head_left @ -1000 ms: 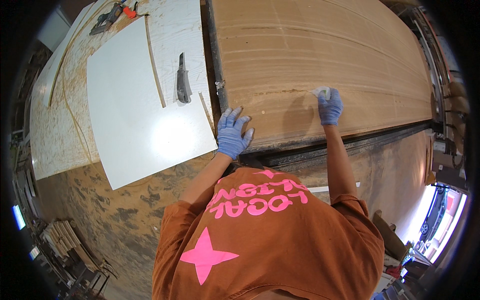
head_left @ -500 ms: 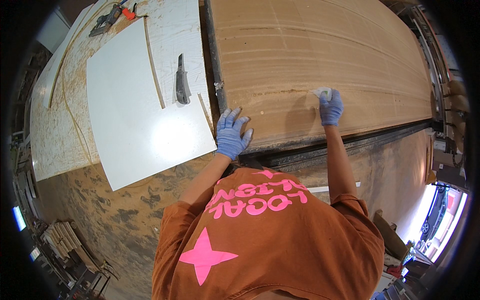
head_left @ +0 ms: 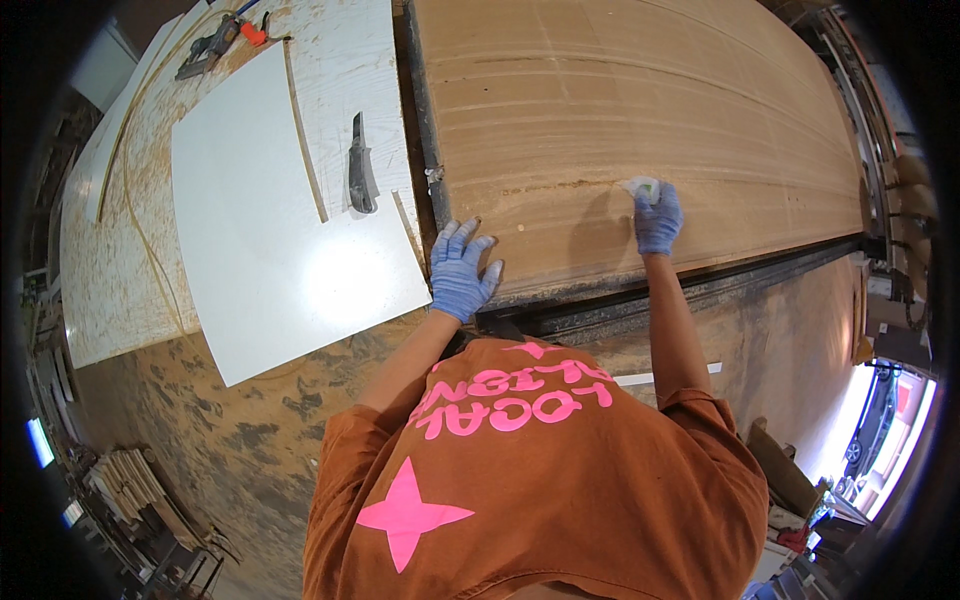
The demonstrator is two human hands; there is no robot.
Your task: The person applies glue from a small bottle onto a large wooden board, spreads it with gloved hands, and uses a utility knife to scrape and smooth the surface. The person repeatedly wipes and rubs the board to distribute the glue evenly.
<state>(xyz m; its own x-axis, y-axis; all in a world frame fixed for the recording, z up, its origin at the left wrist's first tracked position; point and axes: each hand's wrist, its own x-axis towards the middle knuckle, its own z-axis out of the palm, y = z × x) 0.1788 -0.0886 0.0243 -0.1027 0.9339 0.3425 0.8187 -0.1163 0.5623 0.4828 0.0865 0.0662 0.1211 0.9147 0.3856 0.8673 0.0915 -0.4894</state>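
My left hand (head_left: 460, 272), in a blue-grey glove, lies with its fingers spread on the near left corner of a long brown panel (head_left: 640, 110). Farther right, my right hand (head_left: 658, 220), gloved alike, is closed on a small whitish translucent thing (head_left: 636, 186) with a green patch. That thing is at the panel's surface, at the right end of a thin darker line; its exact kind is hidden by the fingers. Left of the panel, a dark utility knife (head_left: 361, 170) rests with its blade pointing away, out of reach of either hand.
A white sheet (head_left: 250, 220) lies on a scuffed, dusty white table (head_left: 95, 300) at left. At the far left are a grey tool (head_left: 208, 48) with an orange part and a yellowish cord. A dark rail (head_left: 700, 285) edges the panel's near side. Boards (head_left: 130, 490) are stacked below left.
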